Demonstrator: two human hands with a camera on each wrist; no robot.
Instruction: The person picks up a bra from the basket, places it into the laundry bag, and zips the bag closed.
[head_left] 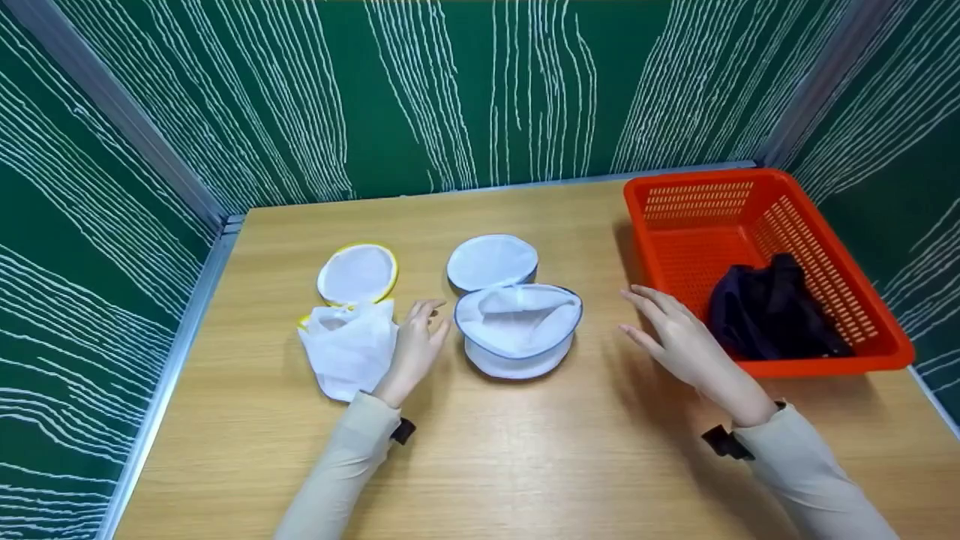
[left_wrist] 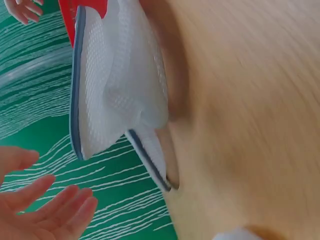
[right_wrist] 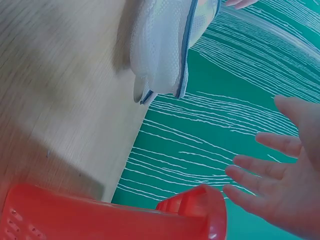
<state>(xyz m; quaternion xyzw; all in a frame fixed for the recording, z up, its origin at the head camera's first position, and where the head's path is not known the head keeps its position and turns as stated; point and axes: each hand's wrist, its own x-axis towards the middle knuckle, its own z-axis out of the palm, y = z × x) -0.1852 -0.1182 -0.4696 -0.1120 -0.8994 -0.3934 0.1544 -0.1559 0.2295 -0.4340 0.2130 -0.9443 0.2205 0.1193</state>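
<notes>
A white mesh laundry bag point(head_left: 517, 330) with a dark blue rim stands in the middle of the table, its round lid flap point(head_left: 493, 262) folded back behind it. To its left sits a second white mesh bag point(head_left: 349, 352) with yellow trim, slumped, its round flap point(head_left: 358, 274) lying behind. My left hand point(head_left: 417, 337) hovers between the two bags with relaxed fingers, holding nothing. On the other side my right hand point(head_left: 675, 337) is raised between the blue-rimmed bag and the basket, fingers extended and apart from both. Both wrist views show empty palms and the mesh bag's side.
An orange-red plastic basket point(head_left: 765, 367) stands at the right of the wooden table point(head_left: 510, 465). Dark folded cloth point(head_left: 776, 311) lies inside it. Green panels point(head_left: 465, 90) with white streaks enclose the table at the back and sides.
</notes>
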